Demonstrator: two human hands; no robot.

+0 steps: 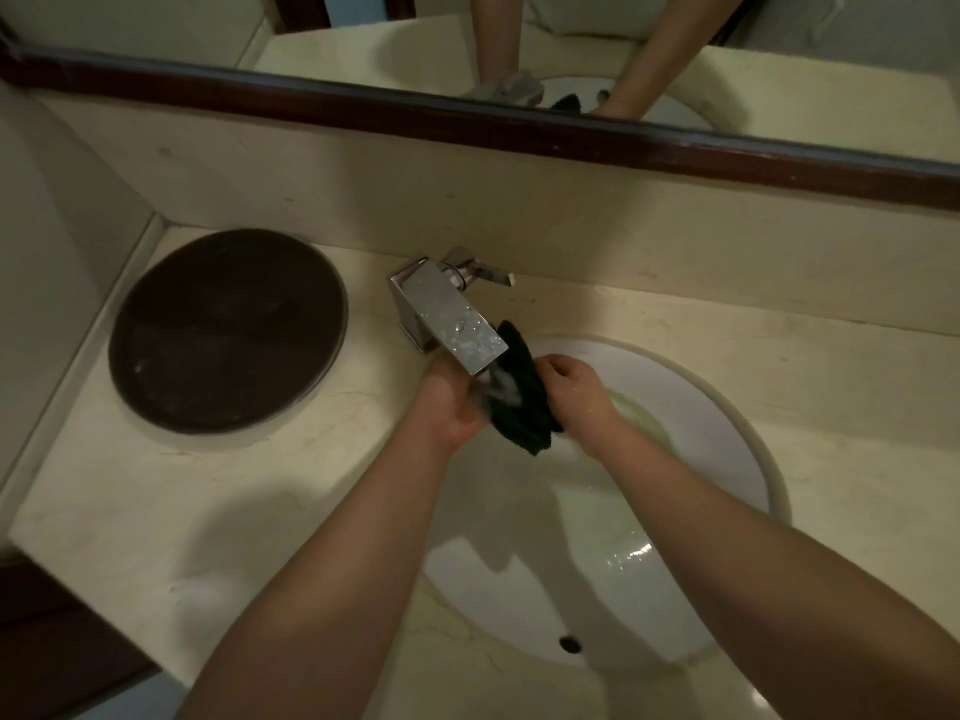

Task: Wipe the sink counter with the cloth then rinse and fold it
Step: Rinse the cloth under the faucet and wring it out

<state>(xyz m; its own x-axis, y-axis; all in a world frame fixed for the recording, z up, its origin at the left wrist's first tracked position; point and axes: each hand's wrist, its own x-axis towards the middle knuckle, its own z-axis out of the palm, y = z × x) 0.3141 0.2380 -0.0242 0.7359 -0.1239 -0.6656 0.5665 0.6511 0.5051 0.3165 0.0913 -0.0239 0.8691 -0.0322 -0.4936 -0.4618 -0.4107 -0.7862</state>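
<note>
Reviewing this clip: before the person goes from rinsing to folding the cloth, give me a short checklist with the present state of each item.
1. Cloth under the faucet spout, water on it: ok.
2. Left hand grip on cloth: ok.
3. Right hand grip on cloth: ok.
4. Cloth held over the sink basin, not the counter: ok.
5. Rinsed clean: cannot tell, cloth is dark.
6. Faucet turned off before folding: not ok.
</note>
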